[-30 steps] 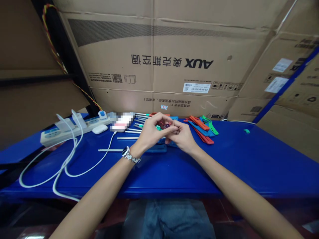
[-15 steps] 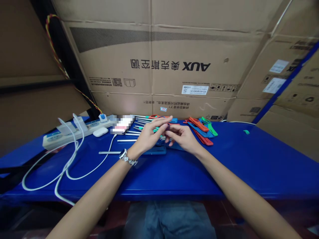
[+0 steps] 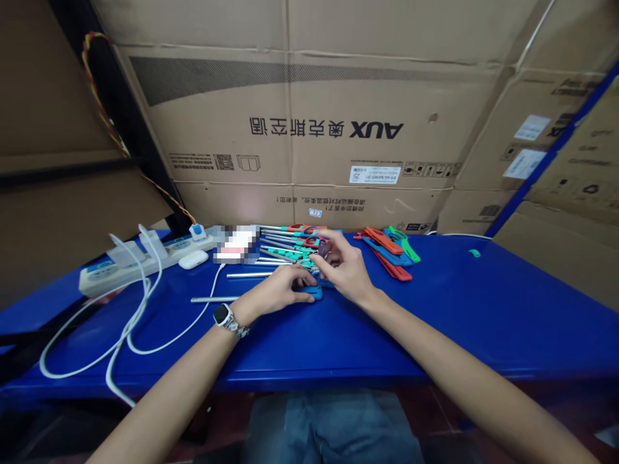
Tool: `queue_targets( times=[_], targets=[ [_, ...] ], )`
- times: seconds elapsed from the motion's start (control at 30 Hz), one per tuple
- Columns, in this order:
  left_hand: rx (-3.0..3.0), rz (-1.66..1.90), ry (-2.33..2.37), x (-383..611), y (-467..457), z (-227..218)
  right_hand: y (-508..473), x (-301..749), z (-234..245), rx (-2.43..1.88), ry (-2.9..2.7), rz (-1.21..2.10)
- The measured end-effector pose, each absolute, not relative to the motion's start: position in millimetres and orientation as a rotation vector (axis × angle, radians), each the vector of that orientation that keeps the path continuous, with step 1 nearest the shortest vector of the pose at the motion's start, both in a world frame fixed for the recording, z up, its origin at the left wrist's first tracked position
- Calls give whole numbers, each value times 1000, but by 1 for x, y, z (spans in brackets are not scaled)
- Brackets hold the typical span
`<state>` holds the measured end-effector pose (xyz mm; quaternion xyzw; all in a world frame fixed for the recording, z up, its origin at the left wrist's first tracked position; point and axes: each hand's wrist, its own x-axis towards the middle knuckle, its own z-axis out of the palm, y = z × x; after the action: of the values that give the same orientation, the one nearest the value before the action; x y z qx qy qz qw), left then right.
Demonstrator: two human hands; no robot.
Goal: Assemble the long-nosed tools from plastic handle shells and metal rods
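Note:
My left hand (image 3: 280, 291) is low over a blue lighter handle (image 3: 315, 293), with its fingers curled at the upper edge and the thumb along the lower side. A long metal rod (image 3: 213, 299) sticks out to the left of that hand. My right hand (image 3: 349, 267) pinches a small dark purple, see-through piece (image 3: 323, 248) just above the handle. Behind the hands lies a row of long-nosed lighters with metal rods (image 3: 275, 243) and green and red parts. Fingers hide the inside of the blue handle.
Orange, blue and green handle shells (image 3: 387, 250) are piled to the right. A small green scrap (image 3: 474, 253) lies farther right. On the left are a power strip (image 3: 145, 261), white cables (image 3: 130, 322), a white case (image 3: 193, 259) and a blurred-out phone (image 3: 236, 245). Cardboard (image 3: 309, 96) stands behind.
My hands were together around the purple piece and have parted. The left hand has come down onto the blue lighter handle; the right keeps the piece.

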<state>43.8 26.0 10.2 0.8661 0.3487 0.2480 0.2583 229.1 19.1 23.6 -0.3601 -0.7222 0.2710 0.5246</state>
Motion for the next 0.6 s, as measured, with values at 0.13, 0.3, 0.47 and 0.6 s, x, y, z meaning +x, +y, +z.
queue_targets(
  times=[0.13, 0.3, 0.47, 0.6],
  targets=[
    [2291, 677, 948, 44, 26, 10, 9, 237, 33, -813, -1842, 543],
    [2263, 653, 959, 45, 25, 10, 15, 244, 50, -801, -1735, 856],
    [2259, 630, 999, 45, 25, 11, 27, 236, 52, -861, -1571, 974],
    [2256, 633, 1003, 45, 24, 12, 24, 230, 45, -847, -1502, 952]
  ],
)
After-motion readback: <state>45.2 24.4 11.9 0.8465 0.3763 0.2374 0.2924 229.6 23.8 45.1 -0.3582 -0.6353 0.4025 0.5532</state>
